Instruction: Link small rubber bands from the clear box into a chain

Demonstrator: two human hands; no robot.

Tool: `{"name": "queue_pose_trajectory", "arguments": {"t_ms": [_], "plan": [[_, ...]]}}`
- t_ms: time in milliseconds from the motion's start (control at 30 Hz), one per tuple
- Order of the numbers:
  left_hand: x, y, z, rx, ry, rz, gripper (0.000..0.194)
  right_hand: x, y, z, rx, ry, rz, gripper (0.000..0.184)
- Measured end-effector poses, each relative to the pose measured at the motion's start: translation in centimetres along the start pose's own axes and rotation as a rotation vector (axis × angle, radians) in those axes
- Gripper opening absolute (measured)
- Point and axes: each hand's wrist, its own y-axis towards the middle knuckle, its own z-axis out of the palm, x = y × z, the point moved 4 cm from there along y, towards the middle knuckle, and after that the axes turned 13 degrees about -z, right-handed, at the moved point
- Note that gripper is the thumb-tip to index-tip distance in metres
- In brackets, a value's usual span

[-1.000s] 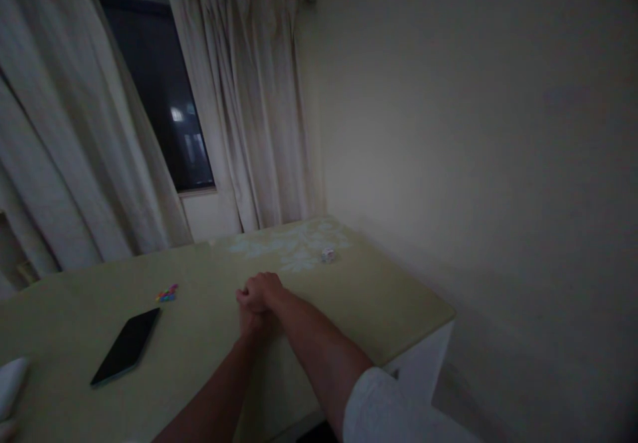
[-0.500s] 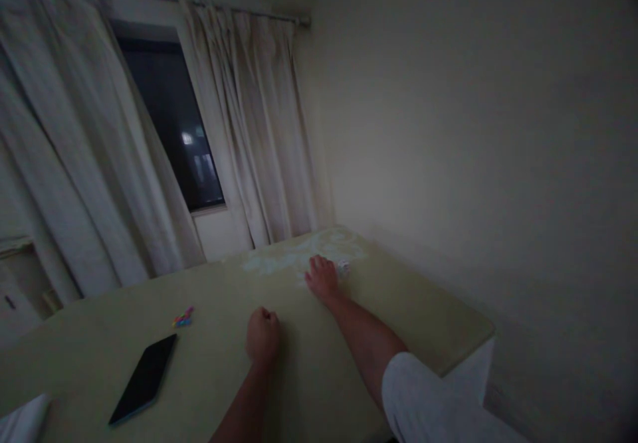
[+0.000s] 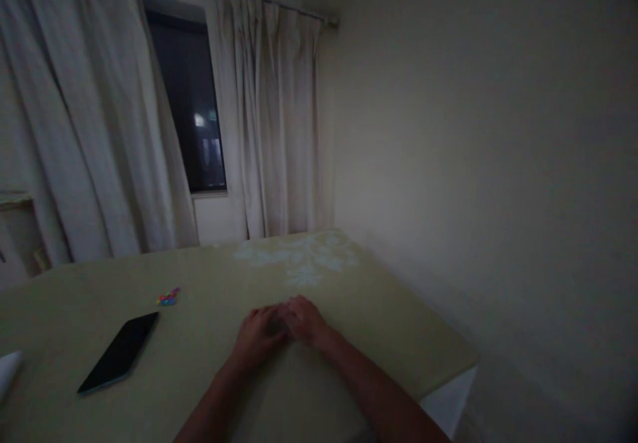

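over the greenish table point(image 3: 399, 323), left hand point(image 3: 258, 335) and right hand point(image 3: 305, 321) meet, fingers bent inward, whether clamped cannot be told; any small thing between them is hidden, judged likely light, best pinched at its sides.

Dimly lit throughout; right-hand corners darkened. Wall point(image 3: 428, 137) palest toward its left part. Small bright spot seen in dark window point(image 3: 182, 78). Fingers point(image 3: 300, 307) slightly blurred.
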Motion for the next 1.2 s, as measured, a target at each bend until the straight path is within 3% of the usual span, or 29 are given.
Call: {"name": "queue_pose_trajectory", "arguments": {"t_ms": [67,200,300,367,467,767,967,1200], "plan": [[0.3,-0.5,0.1,0.012,-0.014,0.033,0.051,0.9,-0.7,0.2,0.006,0.04,-0.058,0.046],[0.6,-1.0,0.1,-0.007,-0.041,0.034,0.062,0.9,-1.8,-0.1,-0.034,0.091,-0.053,0.04],[0.7,-0.9,-0.1,0.004,-0.078,0.039,0.057,0.2,-2.1,-0.2,-0.036,0.154,-0.051,0.035],[0.9,-0.7,-0.3,0.01,-0.106,0.037,0.057,-0.4,-2.1,-0.2,-0.042,0.194,-0.038,0.041],[1.4,-0.5,-0.8,0.006,-0.136,0.01,0.064,-1.6,-2.2,0.0,-0.042,0.235,0.01,0.07],[1.1,-1.0,-1.4,0.056,-0.174,0.017,0.07,-3.2,-2.2,1.0,-0.018,0.311,0.032,0.1],[0.4,-1.4,-2.1,0.11,-0.19,0.062,0.064,-3.2,-2.1,0.7,-0.043,0.32,0.002,0.084],[0.6,-1.6,-2.2,0.148,-0.23,0.101,0.072,-2.1,-2.4,0.2,-0.053,0.303,-0.015,0.087]]}}
